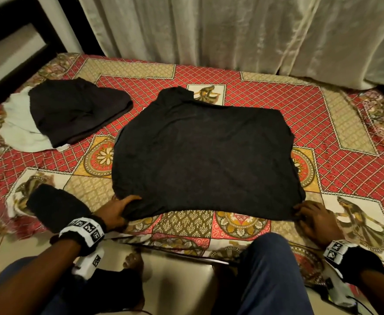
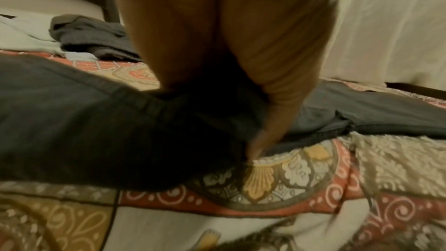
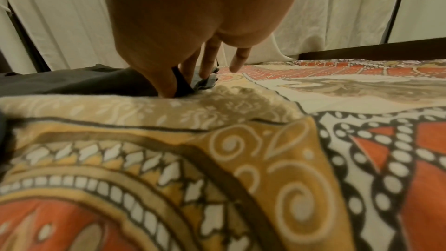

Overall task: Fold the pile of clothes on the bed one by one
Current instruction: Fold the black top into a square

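Between both hands' grip point(image 1: 211, 206) — black garment point(image 1: 207, 151)

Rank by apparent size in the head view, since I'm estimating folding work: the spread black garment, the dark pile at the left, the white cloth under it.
1. Spread black garment, clearly largest.
2. Dark pile.
3. White cloth, though the pile partly covers it, so its true size is unsure.

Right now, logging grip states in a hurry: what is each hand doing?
Left hand: grips the near left corner of the black shirt.
Right hand: pinches the shirt's near right corner.
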